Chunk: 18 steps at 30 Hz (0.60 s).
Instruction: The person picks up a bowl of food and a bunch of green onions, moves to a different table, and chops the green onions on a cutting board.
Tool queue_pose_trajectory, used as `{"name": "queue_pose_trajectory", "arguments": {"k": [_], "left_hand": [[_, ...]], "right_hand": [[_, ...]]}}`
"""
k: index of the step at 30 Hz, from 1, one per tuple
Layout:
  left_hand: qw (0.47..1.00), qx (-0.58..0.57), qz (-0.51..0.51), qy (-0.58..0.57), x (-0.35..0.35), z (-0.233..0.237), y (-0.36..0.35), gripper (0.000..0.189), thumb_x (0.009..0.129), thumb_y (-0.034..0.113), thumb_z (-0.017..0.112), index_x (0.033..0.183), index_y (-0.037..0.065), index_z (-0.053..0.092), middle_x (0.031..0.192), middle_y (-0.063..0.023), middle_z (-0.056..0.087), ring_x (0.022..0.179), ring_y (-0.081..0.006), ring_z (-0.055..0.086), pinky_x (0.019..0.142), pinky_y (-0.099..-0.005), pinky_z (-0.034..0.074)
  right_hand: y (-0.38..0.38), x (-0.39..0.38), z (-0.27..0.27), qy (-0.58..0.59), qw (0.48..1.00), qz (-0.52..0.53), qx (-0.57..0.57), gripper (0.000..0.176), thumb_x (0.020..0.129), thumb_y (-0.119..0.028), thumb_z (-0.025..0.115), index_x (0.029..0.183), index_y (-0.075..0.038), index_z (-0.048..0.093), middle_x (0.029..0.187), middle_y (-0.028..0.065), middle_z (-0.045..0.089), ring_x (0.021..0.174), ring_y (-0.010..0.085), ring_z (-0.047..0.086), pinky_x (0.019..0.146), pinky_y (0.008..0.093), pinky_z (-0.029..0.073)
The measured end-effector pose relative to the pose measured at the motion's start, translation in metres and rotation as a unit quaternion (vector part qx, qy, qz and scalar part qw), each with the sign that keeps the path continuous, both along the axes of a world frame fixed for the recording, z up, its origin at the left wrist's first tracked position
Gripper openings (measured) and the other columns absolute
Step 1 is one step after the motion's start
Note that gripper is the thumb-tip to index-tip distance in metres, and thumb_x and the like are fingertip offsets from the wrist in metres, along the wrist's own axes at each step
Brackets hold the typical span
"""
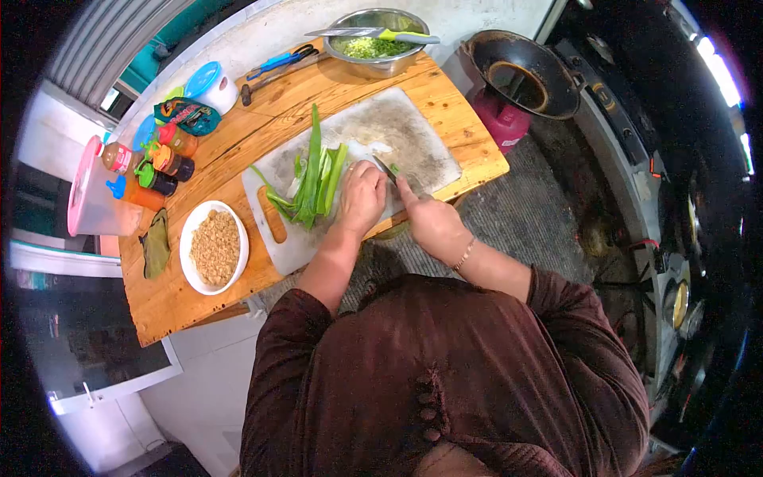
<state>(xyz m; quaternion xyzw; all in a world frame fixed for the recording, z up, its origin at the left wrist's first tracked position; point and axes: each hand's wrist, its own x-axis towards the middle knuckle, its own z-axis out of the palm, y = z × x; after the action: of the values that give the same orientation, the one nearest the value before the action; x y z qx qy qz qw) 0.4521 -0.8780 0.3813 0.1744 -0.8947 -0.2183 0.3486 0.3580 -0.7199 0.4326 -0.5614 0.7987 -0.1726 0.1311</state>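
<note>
Long green onion leaves (315, 179) lie in a loose bunch on the white cutting board (429, 147), their tips pointing away from me. My left hand (363, 196) presses down at the right side of the bunch, fingers curled together over the part it holds. In my right hand (436, 228) is a knife (385, 168), its dark blade angled down beside my left fingertips. A few small green bits (394, 168) sit by the blade. My fingers hide the exact spot where blade and greens meet.
A steel bowl (381, 67) of chopped greens stands at the back, a second knife (389, 35) across its rim. Left are a white bowl (185, 246) of brown crumbly food and several sauce bottles (171, 163). Scissors (282, 60) lie behind; a wok (524, 60) stands right.
</note>
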Motion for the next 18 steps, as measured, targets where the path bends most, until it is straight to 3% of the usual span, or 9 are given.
{"name": "queue_pose_trajectory", "arguments": {"k": [6,18], "left_hand": [[1.0,0.024,0.005,-0.016,0.006,0.005,0.004,0.013,0.076,-0.001,0.067,0.089,0.002,0.065,0.092,-0.0154,0.062,0.09,-0.0375,0.061,0.081,-0.0442,0.051],[0.999,0.047,0.01,-0.022,0.005,0.0,0.001,0.013,0.076,0.001,0.066,0.088,0.002,0.065,0.091,-0.0148,0.063,0.091,-0.0364,0.061,0.085,-0.0459,0.049]], "right_hand": [[0.035,-0.012,-0.007,0.004,1.0,0.015,0.021,0.063,0.089,-0.007,0.054,0.151,-0.006,0.039,0.087,0.0239,0.066,0.076,0.0398,0.068,0.068,0.0496,0.056],[0.029,-0.004,-0.002,0.004,1.0,0.015,0.003,0.064,0.09,-0.006,0.051,0.152,-0.008,0.039,0.086,0.0251,0.066,0.074,0.0414,0.068,0.067,0.0496,0.056]]}}
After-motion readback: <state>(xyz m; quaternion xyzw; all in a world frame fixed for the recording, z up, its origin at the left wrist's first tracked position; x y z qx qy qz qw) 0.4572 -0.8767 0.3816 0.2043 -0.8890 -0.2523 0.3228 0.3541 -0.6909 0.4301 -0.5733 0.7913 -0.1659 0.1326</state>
